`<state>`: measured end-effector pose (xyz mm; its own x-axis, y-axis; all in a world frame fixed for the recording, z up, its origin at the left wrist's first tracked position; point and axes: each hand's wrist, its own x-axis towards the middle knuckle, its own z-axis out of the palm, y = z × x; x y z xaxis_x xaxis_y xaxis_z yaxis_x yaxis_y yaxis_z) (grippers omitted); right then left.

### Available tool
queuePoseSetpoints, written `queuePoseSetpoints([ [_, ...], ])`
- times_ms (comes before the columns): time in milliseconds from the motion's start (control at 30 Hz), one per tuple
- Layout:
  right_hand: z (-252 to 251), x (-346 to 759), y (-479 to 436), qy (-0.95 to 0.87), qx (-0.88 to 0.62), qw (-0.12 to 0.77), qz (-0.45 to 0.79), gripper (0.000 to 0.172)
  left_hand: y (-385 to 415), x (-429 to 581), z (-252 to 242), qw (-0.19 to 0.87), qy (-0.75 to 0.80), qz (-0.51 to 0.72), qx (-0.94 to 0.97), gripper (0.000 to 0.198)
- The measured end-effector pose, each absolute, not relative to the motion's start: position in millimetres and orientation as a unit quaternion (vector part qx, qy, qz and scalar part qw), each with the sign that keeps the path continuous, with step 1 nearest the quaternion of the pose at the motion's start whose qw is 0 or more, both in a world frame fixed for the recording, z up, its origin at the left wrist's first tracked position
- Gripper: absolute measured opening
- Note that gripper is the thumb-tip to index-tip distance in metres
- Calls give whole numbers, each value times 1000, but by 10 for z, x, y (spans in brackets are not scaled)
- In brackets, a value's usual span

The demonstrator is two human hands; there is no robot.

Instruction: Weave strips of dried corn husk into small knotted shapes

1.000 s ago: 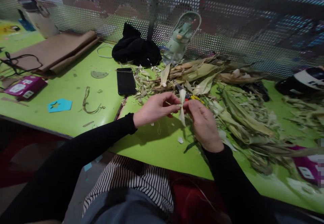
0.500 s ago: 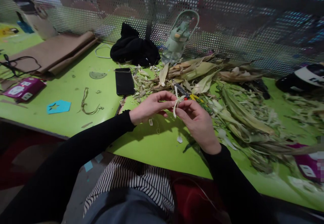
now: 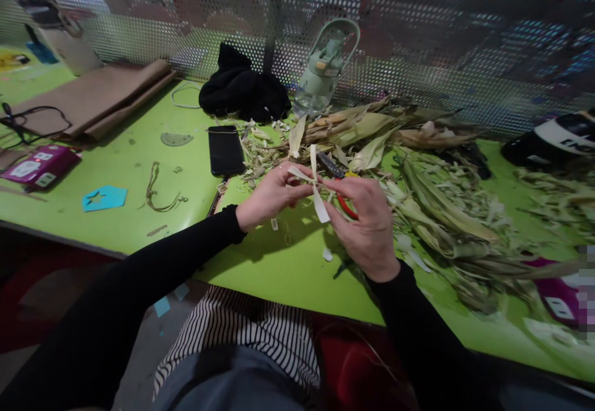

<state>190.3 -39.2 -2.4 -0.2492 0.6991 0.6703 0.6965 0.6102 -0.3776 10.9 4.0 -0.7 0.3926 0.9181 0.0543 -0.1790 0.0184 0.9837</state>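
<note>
Above the front of the green table (image 3: 260, 274), my left hand (image 3: 274, 195) pinches pale corn husk strips (image 3: 320, 205) that cross one another at a small knot or fold. My right hand (image 3: 365, 222) comes from the other side, its thumb and forefinger closed at the strips' right end. One strip points up, one left, and a wider one hangs down between the hands. Just behind my right fingers lie pliers or cutters with red and yellow handles (image 3: 346, 207), partly hidden by the hand. Husk scraps (image 3: 260, 150) are scattered behind my left hand.
Dried corn husks (image 3: 362, 129) are heaped behind, with more husks (image 3: 446, 212) to the right. A phone (image 3: 225, 150), black cloth (image 3: 246, 85) and green bottle (image 3: 320, 70) stand or lie further back. Left are a blue paper tag (image 3: 105, 198), a purple box (image 3: 41, 166) and brown paper (image 3: 93, 98).
The strips have turned and spread, showing a wider piece hanging down and one upright. My right fingers have shifted slightly, and more of the red handle shows. The view has moved a little.
</note>
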Motion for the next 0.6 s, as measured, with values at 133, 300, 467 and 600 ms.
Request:
queuePoseSetpoints([
  [133,-24,1914,-383,-850,-356,382,-68,23,39,108,-8,604,359,413,579,6],
  [300,-51,1875,-387,-816,-373,441,-37,12,39,105,-23,634,347,359,590,8],
  [467,-76,1868,-377,-696,-458,512,211,2,31,83,-3,700,313,348,540,16],
  [600,-95,1853,-364,-691,-460,477,289,7,39,95,-38,690,315,389,523,23],
])
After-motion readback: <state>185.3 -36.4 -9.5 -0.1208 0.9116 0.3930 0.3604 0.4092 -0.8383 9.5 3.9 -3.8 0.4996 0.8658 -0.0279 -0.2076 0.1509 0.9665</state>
